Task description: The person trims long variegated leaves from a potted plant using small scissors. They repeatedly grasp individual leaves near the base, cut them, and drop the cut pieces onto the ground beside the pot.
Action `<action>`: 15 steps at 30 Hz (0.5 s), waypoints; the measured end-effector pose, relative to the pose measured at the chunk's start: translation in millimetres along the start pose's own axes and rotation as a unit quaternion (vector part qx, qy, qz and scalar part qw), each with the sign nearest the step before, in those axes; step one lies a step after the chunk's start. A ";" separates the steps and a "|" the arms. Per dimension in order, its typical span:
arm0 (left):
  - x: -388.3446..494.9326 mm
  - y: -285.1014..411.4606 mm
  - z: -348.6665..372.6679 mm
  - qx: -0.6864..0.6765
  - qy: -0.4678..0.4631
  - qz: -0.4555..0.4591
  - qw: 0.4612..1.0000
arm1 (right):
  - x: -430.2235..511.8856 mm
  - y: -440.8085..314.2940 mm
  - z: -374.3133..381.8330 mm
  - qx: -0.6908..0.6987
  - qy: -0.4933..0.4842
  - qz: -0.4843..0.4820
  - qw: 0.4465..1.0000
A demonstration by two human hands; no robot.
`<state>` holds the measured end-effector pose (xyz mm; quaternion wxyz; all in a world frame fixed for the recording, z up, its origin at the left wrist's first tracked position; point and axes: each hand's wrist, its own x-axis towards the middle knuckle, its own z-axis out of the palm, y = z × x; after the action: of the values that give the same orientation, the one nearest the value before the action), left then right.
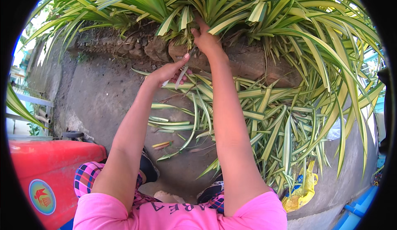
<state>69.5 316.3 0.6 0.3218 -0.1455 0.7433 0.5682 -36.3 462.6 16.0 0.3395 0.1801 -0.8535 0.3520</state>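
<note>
My left hand (170,73) is curled around the pale handles of a cutting tool (182,75), probably scissors, whose dark blade points up toward the plant base. Up and to the right, my right hand (206,37) reaches in among the lower leaves of a green-and-yellow striped plant (214,3); its fingertips are partly hidden by leaves, so its grip cannot be told. Several leaves near it have blunt cut ends. Under and beside my right forearm, a pile of loose striped leaves (273,130) lies on the concrete ground.
A rock border (248,62) edges the plant bed. At the lower left stands a red plastic bin (62,161) with a round sticker. A yellow plastic bag (305,189) lies at the lower right, near blue pipes (356,210). A clear plastic bag (336,129) sits behind hanging leaves.
</note>
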 end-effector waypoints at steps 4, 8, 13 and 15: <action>-3.0 -8.5 -11.0 -0.009 0.011 -0.010 1.000 | -3.1 3.9 9.1 0.073 -0.126 0.149 0.978; -8.1 -15.7 -22.3 0.030 0.013 -0.041 0.999 | -22.7 31.9 -37.6 0.193 -0.362 0.315 0.856; -10.3 -22.6 -37.4 0.080 0.012 -0.081 0.993 | -57.3 69.7 -100.0 0.189 -0.522 0.483 0.677; -11.0 -25.1 -41.6 0.070 0.006 -0.094 0.993 | -62.5 73.6 -94.8 0.222 -0.476 0.481 0.702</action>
<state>79.4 267.8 -5.1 0.3787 -0.1947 0.7660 0.4815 10.4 586.0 -14.0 -0.3770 -0.0409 -0.7696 0.5137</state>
